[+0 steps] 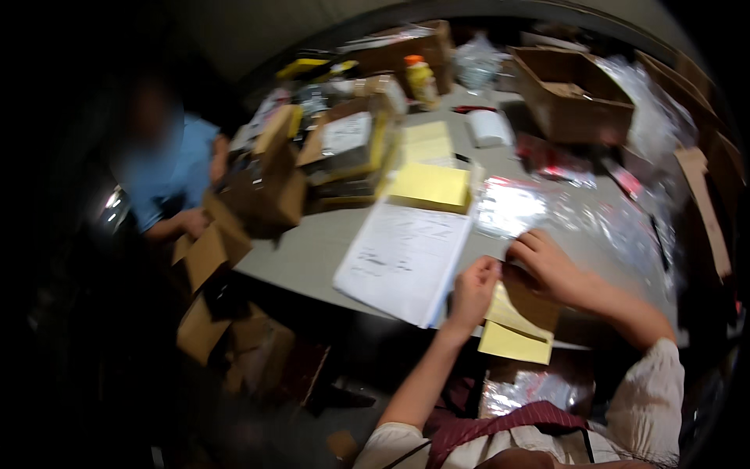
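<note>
My left hand (473, 294) is closed in a pinch at the table's front edge, its fingertips close to my right hand. My right hand (541, 264) bends inward with its fingers closed too. Whatever lies between the fingertips is too small and blurred to make out. Just below the hands, yellow paper slips (516, 342) overhang the table edge, and their upper part reaches up beside my left fingers. A brown cardboard piece (541, 311) lies under my right hand and wrist.
Written sheets (402, 254) with a yellow pad (430, 184) lie left of my hands. Clear plastic bags (512, 207) spread beyond them. An open carton (574, 98), stacked boxes (344, 148) and a yellow bottle (422, 82) stand farther back. At left, a person in blue (176, 160) handles cardboard.
</note>
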